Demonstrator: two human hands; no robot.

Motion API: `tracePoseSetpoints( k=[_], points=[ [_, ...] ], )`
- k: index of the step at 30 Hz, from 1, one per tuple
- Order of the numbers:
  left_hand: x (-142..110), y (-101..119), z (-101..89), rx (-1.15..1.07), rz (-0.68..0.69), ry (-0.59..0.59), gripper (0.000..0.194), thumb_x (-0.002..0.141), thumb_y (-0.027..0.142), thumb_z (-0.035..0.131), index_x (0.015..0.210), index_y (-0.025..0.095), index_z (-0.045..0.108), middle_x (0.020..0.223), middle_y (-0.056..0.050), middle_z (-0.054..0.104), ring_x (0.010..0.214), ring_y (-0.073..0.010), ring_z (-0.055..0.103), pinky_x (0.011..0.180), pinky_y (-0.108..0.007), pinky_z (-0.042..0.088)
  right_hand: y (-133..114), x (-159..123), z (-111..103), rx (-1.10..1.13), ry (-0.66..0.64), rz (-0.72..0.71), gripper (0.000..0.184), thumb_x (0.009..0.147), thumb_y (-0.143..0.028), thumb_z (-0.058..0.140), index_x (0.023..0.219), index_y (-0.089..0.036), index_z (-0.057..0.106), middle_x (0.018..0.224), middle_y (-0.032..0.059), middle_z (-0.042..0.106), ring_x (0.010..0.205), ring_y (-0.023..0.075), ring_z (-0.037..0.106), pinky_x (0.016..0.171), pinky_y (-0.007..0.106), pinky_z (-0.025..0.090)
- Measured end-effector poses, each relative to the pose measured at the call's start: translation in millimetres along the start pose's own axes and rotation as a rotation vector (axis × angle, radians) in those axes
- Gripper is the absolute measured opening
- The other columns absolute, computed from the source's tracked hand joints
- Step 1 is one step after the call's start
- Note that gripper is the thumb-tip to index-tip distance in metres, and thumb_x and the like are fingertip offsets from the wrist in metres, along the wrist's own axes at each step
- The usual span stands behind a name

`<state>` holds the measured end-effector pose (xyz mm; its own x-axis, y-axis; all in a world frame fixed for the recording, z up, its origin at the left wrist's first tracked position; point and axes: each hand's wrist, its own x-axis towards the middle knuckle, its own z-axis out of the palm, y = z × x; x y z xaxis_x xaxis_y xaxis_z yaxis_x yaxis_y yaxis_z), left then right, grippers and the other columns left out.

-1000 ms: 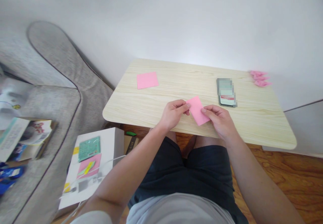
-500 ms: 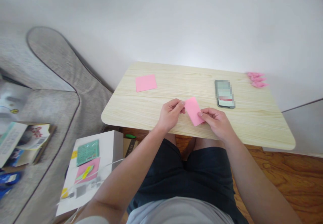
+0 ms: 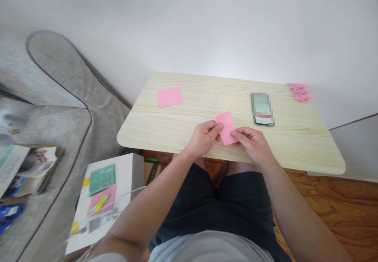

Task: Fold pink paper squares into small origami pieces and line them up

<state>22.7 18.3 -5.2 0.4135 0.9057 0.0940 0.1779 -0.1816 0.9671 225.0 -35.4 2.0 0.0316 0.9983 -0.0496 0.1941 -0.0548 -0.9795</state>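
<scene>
Both hands pinch a small folded pink paper point(image 3: 225, 127) over the near edge of a light wooden table point(image 3: 183, 116). My left hand point(image 3: 203, 137) grips its left edge with thumb and fingers closed. My right hand point(image 3: 251, 144) pinches its lower right corner, fingers curled. The paper stands almost upright between them. A flat square pink sheet point(image 3: 169, 97) lies at the table's far left.
A phone point(image 3: 262, 109) lies right of centre on the table, and folded pink paper pieces point(image 3: 300, 91) sit at the far right corner. A grey sofa point(image 3: 59, 96) with books fills the left. A white box point(image 3: 103, 199) with stationery stands on the floor by my left knee.
The pink paper has turned from a slant to nearly upright and looks narrower. Both hands drew slightly closer together; the view shifted a little.
</scene>
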Motion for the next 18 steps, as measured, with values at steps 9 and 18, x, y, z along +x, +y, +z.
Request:
tracePoseSetpoints(
  k=[9, 18],
  points=[
    [-2.9, 7.6, -1.4, -0.045, -0.001, -0.128, 0.050, 0.103, 0.053, 0.051, 0.074, 0.014, 0.065, 0.073, -0.002, 0.065, 0.070, -0.0133, 0.057, 0.069, -0.026, 0.042, 0.2, -1.3, 3.4, 0.027, 0.065, -0.003, 0.028, 0.087, -0.050, 0.078, 0.084, -0.022, 0.078, 0.068, 0.0009, 0.072, 0.064, 0.0155, 0.062, 0.064, 0.030, 0.047],
    [-3.7, 7.3, -2.3, 0.014, -0.005, -0.117, 0.046, 0.102, 0.048, 0.052, 0.072, 0.015, 0.063, 0.070, -0.001, 0.063, 0.069, -0.0132, 0.056, 0.069, -0.027, 0.041, 2.4, 0.8, 1.1, 0.104, 0.009, 0.021, 0.028, 0.082, -0.050, 0.082, 0.089, -0.023, 0.080, 0.083, 0.0028, 0.078, 0.073, 0.0171, 0.067, 0.071, 0.031, 0.054]
  ],
)
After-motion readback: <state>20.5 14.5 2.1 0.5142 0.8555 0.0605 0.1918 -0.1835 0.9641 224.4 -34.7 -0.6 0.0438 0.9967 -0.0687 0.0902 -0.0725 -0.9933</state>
